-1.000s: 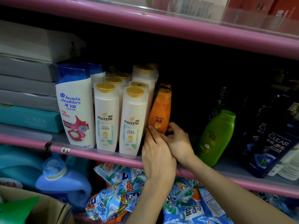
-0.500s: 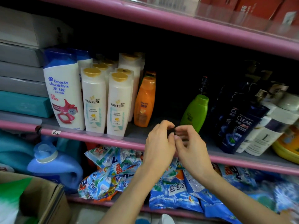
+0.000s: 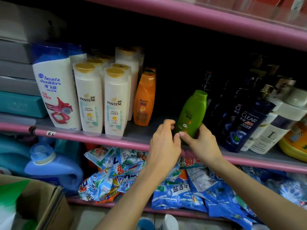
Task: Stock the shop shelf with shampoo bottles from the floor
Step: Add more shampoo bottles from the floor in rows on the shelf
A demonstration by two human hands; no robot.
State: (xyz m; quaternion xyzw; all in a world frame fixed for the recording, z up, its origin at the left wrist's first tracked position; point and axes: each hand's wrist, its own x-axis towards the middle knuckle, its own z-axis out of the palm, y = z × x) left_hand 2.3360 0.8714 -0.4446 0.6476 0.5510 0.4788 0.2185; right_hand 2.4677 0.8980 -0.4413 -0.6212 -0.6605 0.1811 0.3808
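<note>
A green shampoo bottle (image 3: 192,112) stands tilted on the grey shelf behind its pink front rail (image 3: 93,138), in the gap right of an orange bottle (image 3: 144,100). My right hand (image 3: 203,144) grips the green bottle's lower part, thumb in front and fingers on its right side. My left hand (image 3: 164,143) has its fingers curled against the bottle's lower left side. White Pantene bottles (image 3: 116,100) and a Head & Shoulders bottle (image 3: 54,90) stand in rows further left. The bottle's base is hidden behind my hands.
Dark Clear bottles (image 3: 247,123) crowd the shelf just right of the green bottle. Another pink shelf (image 3: 199,19) hangs overhead. Detergent bags (image 3: 124,176) and a blue jug (image 3: 53,170) fill the shelf below. A cardboard box (image 3: 46,205) sits at bottom left, grey boxes (image 3: 15,68) at left.
Both hands left the orange bottle, met in front of the shelf rail, then moved right to the green bottle, which my right hand has taken hold of.
</note>
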